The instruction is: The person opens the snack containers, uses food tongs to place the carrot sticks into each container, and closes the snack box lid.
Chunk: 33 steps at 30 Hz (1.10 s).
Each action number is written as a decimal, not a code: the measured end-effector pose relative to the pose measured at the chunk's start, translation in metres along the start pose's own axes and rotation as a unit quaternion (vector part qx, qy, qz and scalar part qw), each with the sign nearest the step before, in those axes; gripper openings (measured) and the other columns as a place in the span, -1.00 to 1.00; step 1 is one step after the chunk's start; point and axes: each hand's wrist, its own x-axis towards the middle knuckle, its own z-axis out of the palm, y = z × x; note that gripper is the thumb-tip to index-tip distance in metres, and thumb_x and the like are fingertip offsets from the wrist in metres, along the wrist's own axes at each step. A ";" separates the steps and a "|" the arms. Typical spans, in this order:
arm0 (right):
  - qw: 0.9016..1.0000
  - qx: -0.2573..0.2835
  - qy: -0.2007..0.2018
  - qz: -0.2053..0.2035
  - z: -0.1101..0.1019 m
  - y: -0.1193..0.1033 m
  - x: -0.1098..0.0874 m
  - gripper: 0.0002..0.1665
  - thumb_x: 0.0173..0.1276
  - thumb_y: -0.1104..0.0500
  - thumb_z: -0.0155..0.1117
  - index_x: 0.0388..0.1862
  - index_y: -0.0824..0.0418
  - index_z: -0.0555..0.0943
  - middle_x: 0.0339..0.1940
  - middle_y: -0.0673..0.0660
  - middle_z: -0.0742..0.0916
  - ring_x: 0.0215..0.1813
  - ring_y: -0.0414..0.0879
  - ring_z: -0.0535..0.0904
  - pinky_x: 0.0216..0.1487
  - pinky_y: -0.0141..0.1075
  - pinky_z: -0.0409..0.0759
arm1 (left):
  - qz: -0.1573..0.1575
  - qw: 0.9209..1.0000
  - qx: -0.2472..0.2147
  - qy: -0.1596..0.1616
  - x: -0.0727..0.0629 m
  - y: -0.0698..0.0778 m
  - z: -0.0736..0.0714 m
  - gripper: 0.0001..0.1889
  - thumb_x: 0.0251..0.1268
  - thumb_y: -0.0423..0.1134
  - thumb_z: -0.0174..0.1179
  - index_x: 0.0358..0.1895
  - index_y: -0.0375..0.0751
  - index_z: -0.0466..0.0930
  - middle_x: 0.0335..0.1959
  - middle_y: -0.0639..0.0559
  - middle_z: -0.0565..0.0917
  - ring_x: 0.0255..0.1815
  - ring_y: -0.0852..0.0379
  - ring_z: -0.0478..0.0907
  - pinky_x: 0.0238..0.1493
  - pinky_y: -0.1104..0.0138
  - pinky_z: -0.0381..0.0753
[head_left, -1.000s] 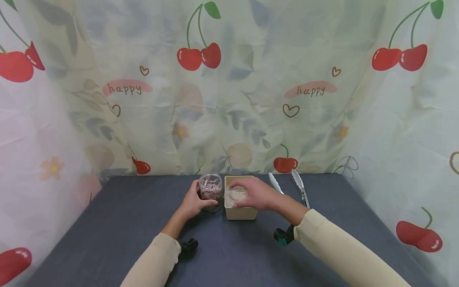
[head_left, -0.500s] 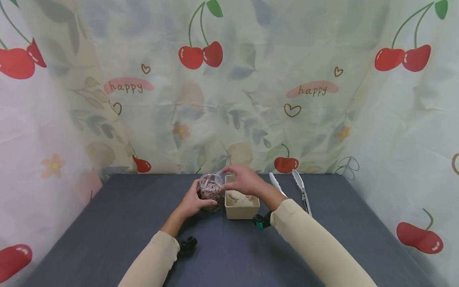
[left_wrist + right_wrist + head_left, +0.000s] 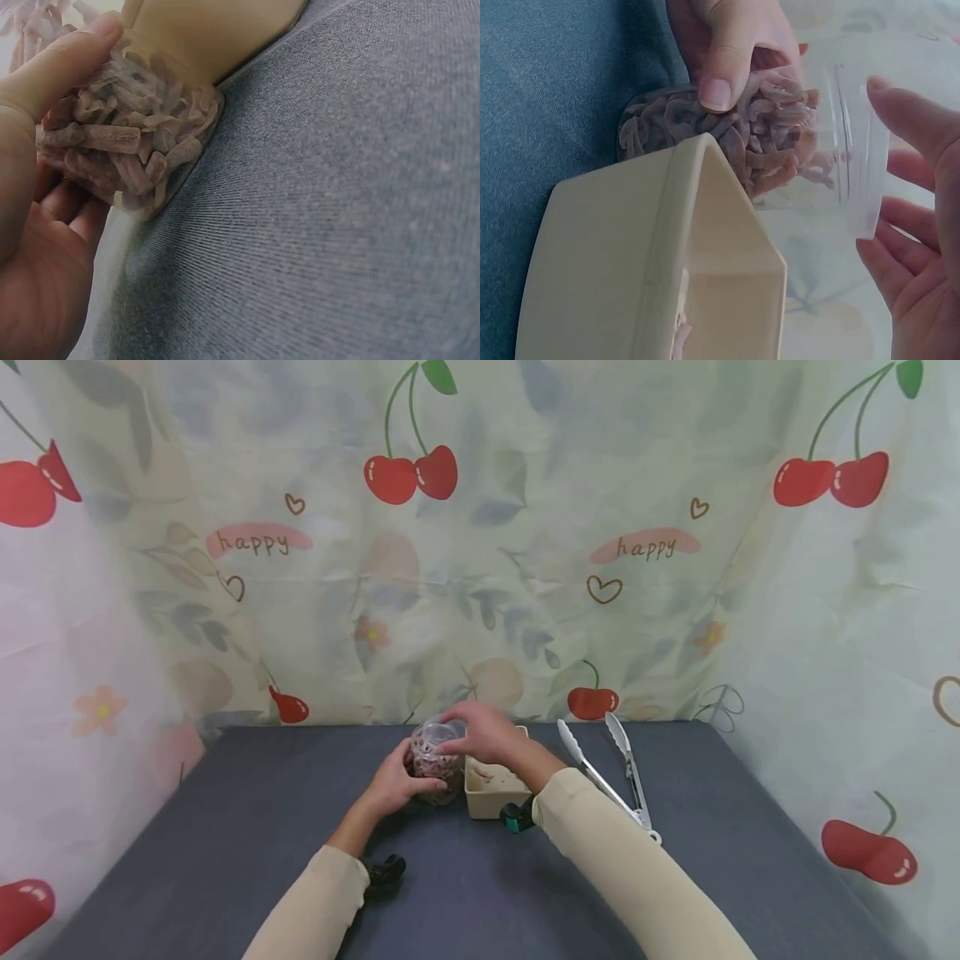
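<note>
A clear jar [image 3: 433, 767] of dried brownish-pink strips stands upright on the dark cloth. My left hand [image 3: 395, 782] grips its side, with the thumb across the front, as the left wrist view shows on the jar wall [image 3: 142, 124]. At the jar's mouth, my right hand [image 3: 489, 737] pinches a clear lid [image 3: 868, 169] by its rim between thumb and fingers. The lid lies over the opening; whether it is seated on the threads I cannot tell. Just right of the jar is a beige rectangular box [image 3: 491, 806] with a few strips inside, partly hidden by my right hand.
Metal tongs [image 3: 637, 797] lie spread to the right of the box, near my right forearm. Behind the table hangs a curtain [image 3: 450, 577] printed with cherries. The dark cloth [image 3: 465, 885] stretches in front of the jar and box.
My right hand has lifted the clear lid out of the beige box and carried it left onto the jar's mouth. The left hand keeps its grip on the jar.
</note>
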 end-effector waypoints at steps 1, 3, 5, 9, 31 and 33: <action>1.000 0.001 -0.002 -0.003 0.001 -0.001 0.001 -0.43 0.23 -0.14 0.41 0.17 0.05 0.61 0.19 0.01 0.62 0.27 -0.04 0.44 0.22 -0.11 0.40 | 0.001 1.000 0.001 -0.001 0.000 0.000 -0.001 -0.19 -0.04 -0.25 0.54 0.30 -0.24 0.28 0.08 -0.15 0.60 0.05 -0.03 0.53 0.04 0.11 0.48; 1.000 0.000 -0.005 -0.010 0.003 -0.003 0.004 -0.43 0.23 -0.12 0.41 0.18 0.05 0.61 0.21 0.01 0.60 0.29 -0.03 0.43 0.25 -0.11 0.38 | 0.004 1.000 0.001 -0.005 -0.001 0.000 -0.002 -0.19 -0.02 -0.24 0.53 0.31 -0.27 0.27 0.09 -0.16 0.59 0.06 -0.04 0.53 0.03 0.12 0.48; 1.000 -0.002 -0.011 -0.018 0.005 -0.003 0.006 -0.43 0.24 -0.12 0.41 0.20 0.03 0.61 0.25 0.03 0.59 0.32 -0.02 0.41 0.27 -0.10 0.36 | 0.006 1.000 0.001 -0.007 -0.001 -0.001 -0.002 -0.19 -0.02 -0.25 0.53 0.31 -0.28 0.27 0.09 -0.16 0.59 0.06 -0.03 0.53 0.03 0.14 0.48; 0.999 -0.020 -0.024 -0.034 0.007 -0.004 0.009 -0.45 0.26 -0.11 0.39 0.21 0.01 0.60 0.31 0.05 0.54 0.36 -0.01 0.37 0.30 -0.10 0.32 | 0.004 1.000 0.003 -0.010 -0.001 -0.001 -0.002 -0.18 -0.05 -0.25 0.54 0.31 -0.26 0.28 0.09 -0.13 0.60 0.05 -0.01 0.53 0.03 0.16 0.48; 0.988 -0.036 -0.112 -0.099 -0.006 -0.013 0.007 -0.45 0.42 0.06 0.23 0.38 0.05 0.45 0.44 0.05 0.40 0.43 0.01 0.28 0.32 -0.07 0.29 | 0.006 0.997 0.042 -0.069 -0.015 0.035 -0.017 -0.32 0.09 -0.28 0.46 0.28 -0.38 0.37 0.00 -0.12 0.61 -0.04 0.04 0.55 -0.08 0.21 0.52; 0.987 -0.042 -0.119 -0.104 -0.007 -0.013 0.008 -0.45 0.42 0.08 0.24 0.37 0.06 0.46 0.44 0.03 0.40 0.43 0.00 0.28 0.32 -0.08 0.30 | 0.007 0.997 0.040 -0.073 -0.014 0.034 -0.018 -0.33 0.09 -0.28 0.45 0.26 -0.39 0.38 -0.02 -0.11 0.62 -0.07 0.05 0.55 -0.11 0.21 0.52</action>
